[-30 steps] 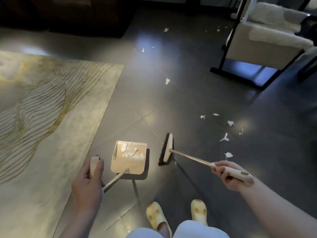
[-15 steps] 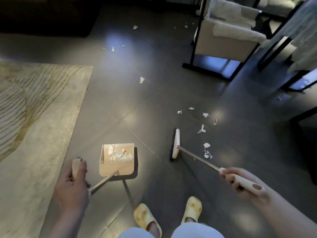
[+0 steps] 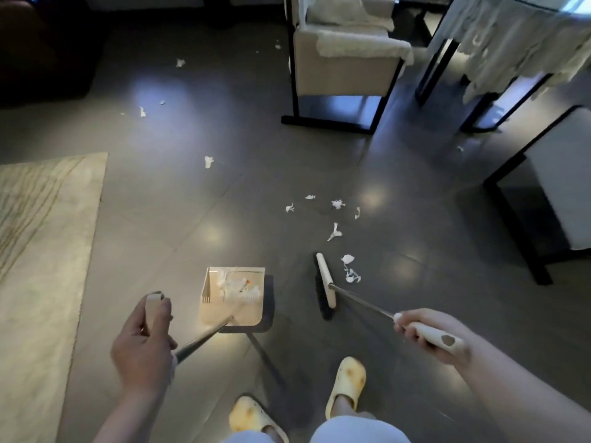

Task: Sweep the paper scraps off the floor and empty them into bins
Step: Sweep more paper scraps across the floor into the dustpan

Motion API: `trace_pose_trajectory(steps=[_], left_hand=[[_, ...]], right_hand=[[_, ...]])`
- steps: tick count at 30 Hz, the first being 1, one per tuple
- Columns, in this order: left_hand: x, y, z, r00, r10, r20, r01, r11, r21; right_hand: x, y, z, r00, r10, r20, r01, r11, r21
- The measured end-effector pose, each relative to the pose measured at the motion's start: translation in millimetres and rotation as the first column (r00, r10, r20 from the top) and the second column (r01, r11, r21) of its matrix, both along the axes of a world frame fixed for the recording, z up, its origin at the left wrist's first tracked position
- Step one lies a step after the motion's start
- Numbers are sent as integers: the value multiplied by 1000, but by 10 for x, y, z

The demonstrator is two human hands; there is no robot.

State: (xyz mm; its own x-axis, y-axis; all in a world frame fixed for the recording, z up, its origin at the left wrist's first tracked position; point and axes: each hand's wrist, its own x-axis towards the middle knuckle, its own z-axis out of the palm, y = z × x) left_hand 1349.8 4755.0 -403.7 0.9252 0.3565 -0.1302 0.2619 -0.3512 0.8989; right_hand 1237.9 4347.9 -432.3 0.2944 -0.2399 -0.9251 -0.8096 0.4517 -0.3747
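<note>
Mid-sweep: left hand [image 3: 144, 350] grips the dustpan [image 3: 232, 297] handle, right hand [image 3: 430, 334] grips the broom [image 3: 325, 284]; next, gather scraps [image 3: 350, 270] at its two o'clock.

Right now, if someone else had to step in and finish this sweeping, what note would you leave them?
Left hand grips the dustpan handle; the dustpan sits on the floor with some scraps already in it.
Right hand grips the broom handle; the broom head rests on the floor right of the dustpan.
Done: one batch collected.
Left: a cluster of paper scraps just beyond the broom, a few more farther off toward the chair, then emptying. No bin is in view.
</note>
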Motion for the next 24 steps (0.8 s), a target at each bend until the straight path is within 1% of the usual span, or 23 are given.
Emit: trace_pose_trajectory(steps=[6,8,11,13,16,18,21,24], left_hand=[[-4,-567,49,1000,2,0,-2,999,-43],[-6,-757,61,1000,-3,2,3,999,-51],[-6,-1079,65,1000,-30,1,30,997,-66],[10,-1276,58,998,-70,-3,70,996,-56],[60,-1537,13,985,-171,-18,171,985,-14],[108,-1697,-34,973,-227,-39,227,974,-6],[178,-1867,-89,945,-325,-46,326,945,29],[251,-1968,-149,904,-423,-64,428,897,110]], right_hand=[[-288,-530,272,1000,8,13,-8,999,-41],[-409,-788,370,1000,-14,-2,14,1000,18],[-545,-1139,470,993,-118,1,117,984,135],[-559,-1308,485,991,-137,5,135,981,139],[-443,-1476,445,997,-70,34,68,996,56],[-313,-1565,406,998,-39,41,42,998,-52],[-116,-1647,343,1000,0,11,3,968,-253],[-2,-1671,223,998,68,-18,-70,927,-369]])
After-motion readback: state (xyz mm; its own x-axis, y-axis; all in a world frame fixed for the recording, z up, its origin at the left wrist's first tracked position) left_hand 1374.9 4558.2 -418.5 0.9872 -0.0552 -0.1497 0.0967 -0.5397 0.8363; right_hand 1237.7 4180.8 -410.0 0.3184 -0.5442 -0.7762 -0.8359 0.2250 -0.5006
